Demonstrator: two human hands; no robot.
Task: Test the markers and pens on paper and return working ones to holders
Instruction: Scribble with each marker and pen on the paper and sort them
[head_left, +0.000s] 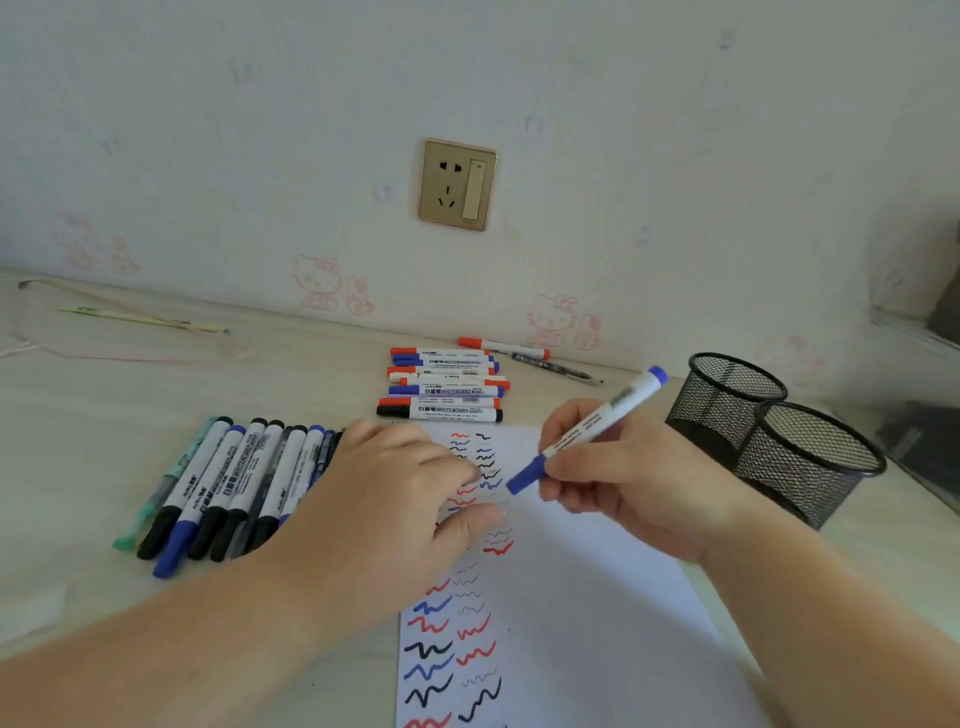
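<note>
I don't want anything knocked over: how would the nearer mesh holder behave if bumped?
The nearer mesh holder looks like thin wire, so probably light; standing empty, it would likely slide or tip easily. Being round, it may roll once over.

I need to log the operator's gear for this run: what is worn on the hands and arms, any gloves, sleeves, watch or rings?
Nothing worn shows. The left hand and right hand are bare, with no gloves and no rings visible. Both forearms are bare as far as the frame's lower edge, with no sleeve, watch or band in view. The upper arms are out of frame.
</note>
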